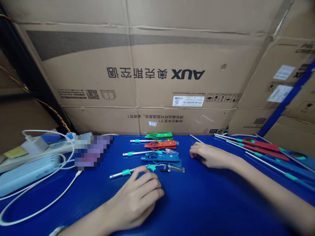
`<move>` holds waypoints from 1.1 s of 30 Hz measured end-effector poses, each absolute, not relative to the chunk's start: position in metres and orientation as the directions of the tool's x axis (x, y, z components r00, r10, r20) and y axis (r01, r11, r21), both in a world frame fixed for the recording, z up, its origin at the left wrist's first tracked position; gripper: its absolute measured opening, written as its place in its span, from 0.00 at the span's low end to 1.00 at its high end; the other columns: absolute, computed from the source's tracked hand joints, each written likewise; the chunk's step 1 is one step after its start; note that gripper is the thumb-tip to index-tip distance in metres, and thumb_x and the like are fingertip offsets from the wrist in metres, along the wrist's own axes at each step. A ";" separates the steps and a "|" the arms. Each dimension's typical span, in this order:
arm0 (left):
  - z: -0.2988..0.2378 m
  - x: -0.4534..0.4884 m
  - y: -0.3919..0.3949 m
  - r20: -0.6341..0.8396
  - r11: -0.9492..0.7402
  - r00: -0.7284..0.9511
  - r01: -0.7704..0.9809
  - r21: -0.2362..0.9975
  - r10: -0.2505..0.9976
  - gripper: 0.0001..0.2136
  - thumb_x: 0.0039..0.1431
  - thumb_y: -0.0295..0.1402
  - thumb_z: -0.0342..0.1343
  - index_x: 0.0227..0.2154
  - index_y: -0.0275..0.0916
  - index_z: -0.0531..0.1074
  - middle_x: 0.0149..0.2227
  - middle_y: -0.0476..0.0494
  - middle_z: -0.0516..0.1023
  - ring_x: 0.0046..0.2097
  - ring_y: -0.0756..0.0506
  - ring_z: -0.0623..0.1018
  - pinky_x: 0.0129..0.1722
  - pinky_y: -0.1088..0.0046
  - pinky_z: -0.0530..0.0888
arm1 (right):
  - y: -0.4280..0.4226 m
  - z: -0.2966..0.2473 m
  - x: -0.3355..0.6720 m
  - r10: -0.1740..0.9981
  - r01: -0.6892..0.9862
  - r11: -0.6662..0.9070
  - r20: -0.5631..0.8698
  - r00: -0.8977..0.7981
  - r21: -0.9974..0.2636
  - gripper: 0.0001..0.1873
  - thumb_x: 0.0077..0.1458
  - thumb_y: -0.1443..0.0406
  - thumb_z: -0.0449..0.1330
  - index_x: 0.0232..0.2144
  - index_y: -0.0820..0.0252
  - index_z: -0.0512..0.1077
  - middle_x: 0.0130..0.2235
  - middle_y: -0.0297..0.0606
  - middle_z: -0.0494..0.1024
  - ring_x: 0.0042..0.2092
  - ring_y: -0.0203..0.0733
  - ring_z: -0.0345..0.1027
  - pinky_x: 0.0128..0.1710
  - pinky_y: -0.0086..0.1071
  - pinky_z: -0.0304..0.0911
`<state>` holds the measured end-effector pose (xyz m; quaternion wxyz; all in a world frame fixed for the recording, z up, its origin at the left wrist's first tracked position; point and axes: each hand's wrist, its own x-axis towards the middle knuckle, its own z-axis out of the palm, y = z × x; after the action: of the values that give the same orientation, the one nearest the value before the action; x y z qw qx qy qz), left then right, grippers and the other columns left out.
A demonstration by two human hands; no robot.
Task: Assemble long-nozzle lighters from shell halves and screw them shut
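My left hand (137, 193) is curled palm down at the near end of the row. One of its fingers reaches the closest metal lighter tube (118, 175), which has teal clips, thin wires and a clear tank (176, 168). Whatever lies under its fingers is hidden. To the right, my right hand (206, 154) has its fingers closed low over the table; a thin dark tip shows beside them, too small to name. Between the hands lie a green lighter shell (159, 135), a red lighter shell (161, 144) and a blue lighter shell (161, 157), alternating with similar tube assemblies.
Red long-necked lighters (265, 144) and blue ones (283, 162) lie at the right. A silver rod (196, 138) extends behind my right hand. On the left are a power strip (59, 147), a pale blue power bank (27, 173) and white cables (61, 193). Cardboard (157, 49) walls the back.
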<state>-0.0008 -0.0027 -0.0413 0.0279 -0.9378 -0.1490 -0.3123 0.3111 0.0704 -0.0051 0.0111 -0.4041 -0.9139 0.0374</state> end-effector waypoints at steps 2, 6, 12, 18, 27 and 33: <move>-0.040 -0.001 0.001 0.568 -0.929 0.748 0.358 0.091 0.343 0.11 0.63 0.21 0.42 0.40 0.36 0.69 0.36 0.43 0.74 0.41 0.44 0.71 0.49 0.61 0.59 | 0.069 -0.003 0.310 0.739 0.736 0.672 0.013 -0.674 -0.078 0.18 0.38 0.82 0.53 0.30 0.59 0.71 0.34 0.37 0.75 0.42 0.46 0.66 0.45 0.40 0.61; -0.040 -0.002 0.008 0.482 -0.860 0.718 0.473 0.192 0.502 0.12 0.64 0.22 0.42 0.43 0.38 0.68 0.41 0.43 0.74 0.45 0.44 0.71 0.51 0.60 0.61 | 0.062 -0.009 0.293 0.763 0.758 0.645 0.134 -0.632 -0.094 0.11 0.52 0.75 0.54 0.36 0.60 0.71 0.38 0.41 0.75 0.44 0.46 0.67 0.51 0.47 0.58; -0.045 -0.003 0.014 0.322 -0.802 0.735 0.566 0.192 0.596 0.17 0.64 0.24 0.46 0.55 0.39 0.61 0.56 0.40 0.67 0.57 0.41 0.66 0.57 0.54 0.62 | 0.055 -0.039 0.264 0.746 0.675 0.666 0.314 -0.588 -0.319 0.21 0.61 0.62 0.57 0.55 0.59 0.62 0.55 0.47 0.69 0.57 0.49 0.62 0.55 0.48 0.59; -0.048 -0.002 0.015 0.250 -0.802 0.762 0.574 0.164 0.597 0.20 0.67 0.31 0.47 0.60 0.39 0.56 0.62 0.38 0.62 0.62 0.40 0.62 0.59 0.51 0.62 | 0.058 -0.060 0.256 0.753 0.621 0.657 0.397 -0.525 -0.427 0.18 0.61 0.66 0.55 0.53 0.57 0.64 0.52 0.45 0.71 0.55 0.47 0.63 0.55 0.48 0.59; -0.047 -0.003 0.016 0.177 -0.800 0.781 0.576 0.167 0.599 0.23 0.68 0.35 0.46 0.64 0.41 0.50 0.65 0.38 0.55 0.64 0.39 0.58 0.60 0.50 0.61 | 0.061 -0.067 0.255 0.781 0.593 0.619 0.489 -0.390 -0.515 0.10 0.62 0.68 0.53 0.46 0.58 0.65 0.45 0.43 0.72 0.49 0.45 0.66 0.50 0.43 0.63; -0.052 -0.005 0.016 0.176 -0.791 0.771 0.596 0.141 0.612 0.27 0.68 0.37 0.47 0.65 0.43 0.45 0.65 0.36 0.54 0.64 0.35 0.55 0.59 0.48 0.60 | 0.064 -0.069 0.257 0.794 0.590 0.597 0.509 -0.333 -0.544 0.09 0.62 0.68 0.53 0.45 0.58 0.65 0.44 0.42 0.72 0.44 0.45 0.66 0.46 0.42 0.64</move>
<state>-0.0046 0.0161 -0.0515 -0.0388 -0.9402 -0.3213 -0.1067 0.2570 0.0635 -0.0685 0.3860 -0.4294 -0.8058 0.1318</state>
